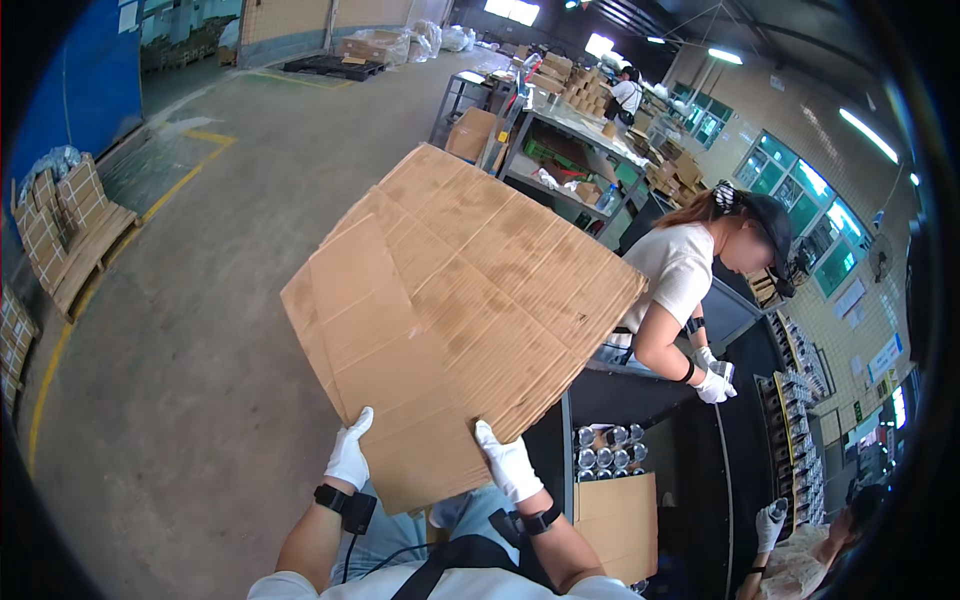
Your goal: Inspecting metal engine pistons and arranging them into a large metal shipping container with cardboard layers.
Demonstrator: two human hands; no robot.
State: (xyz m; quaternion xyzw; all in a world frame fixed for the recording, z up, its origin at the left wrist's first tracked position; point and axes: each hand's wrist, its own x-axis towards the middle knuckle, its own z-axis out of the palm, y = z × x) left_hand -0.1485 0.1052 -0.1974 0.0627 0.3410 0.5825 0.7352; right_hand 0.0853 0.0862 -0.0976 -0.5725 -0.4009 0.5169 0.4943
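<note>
Remote feed: I see left hand [348, 455] pinching cardboard sheet [460, 290] by near edge | right hand [510, 468] pinching same edge, thumb on top | sheet held out front, left of glassware [604, 457]

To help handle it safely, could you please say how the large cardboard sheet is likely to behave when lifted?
The large cardboard sheet is probably light for its size: the left hand and right hand hold it only near its closest end. It seems fairly stiff, extending well beyond them without obvious sagging. It might fold along its visible creases.
</note>
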